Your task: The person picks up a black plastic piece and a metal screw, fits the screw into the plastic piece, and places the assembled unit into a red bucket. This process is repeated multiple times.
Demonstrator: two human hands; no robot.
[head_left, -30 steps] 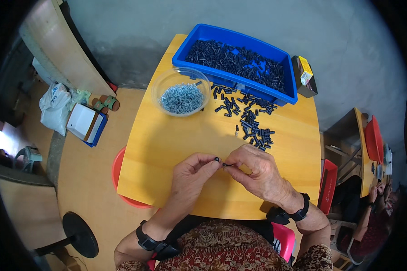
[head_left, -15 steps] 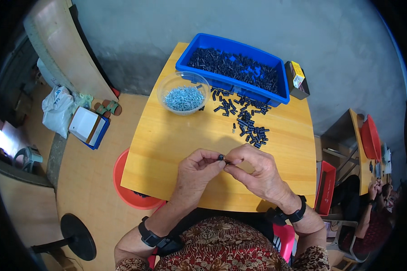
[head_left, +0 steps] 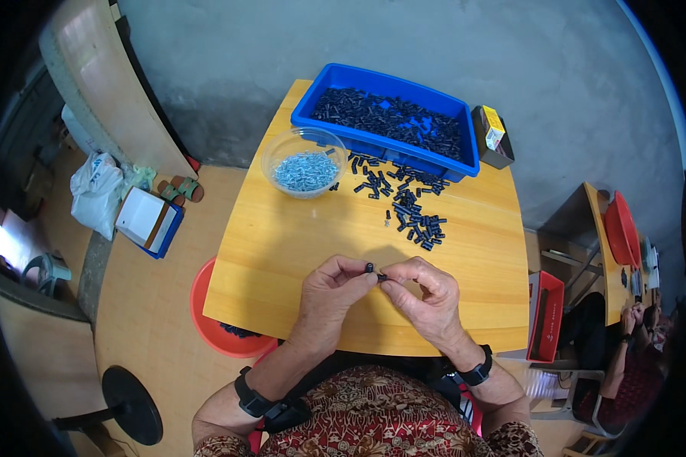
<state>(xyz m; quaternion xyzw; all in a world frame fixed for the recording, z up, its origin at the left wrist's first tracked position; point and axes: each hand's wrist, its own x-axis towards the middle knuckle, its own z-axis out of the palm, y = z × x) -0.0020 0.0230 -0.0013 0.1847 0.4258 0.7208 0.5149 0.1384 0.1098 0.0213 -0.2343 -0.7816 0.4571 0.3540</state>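
Note:
Above the near part of the yellow wooden table, my left hand pinches a small black cylindrical part between thumb and fingertips. My right hand meets it from the right, its fingertips closed on a tiny dark piece that touches the black part. Whether that piece is a screw I cannot tell. Further away a loose pile of black parts lies scattered on the table. A clear bowl of silvery screws stands at the far left, next to a blue bin full of black parts.
A small black box with a yellow packet sits at the table's far right corner. A red basin is on the floor under the near left edge. A red crate stands to the right. Another person sits at a table at right.
Both hands stay together over the near part of the table, working the small part between the fingertips. Nothing else has visibly moved.

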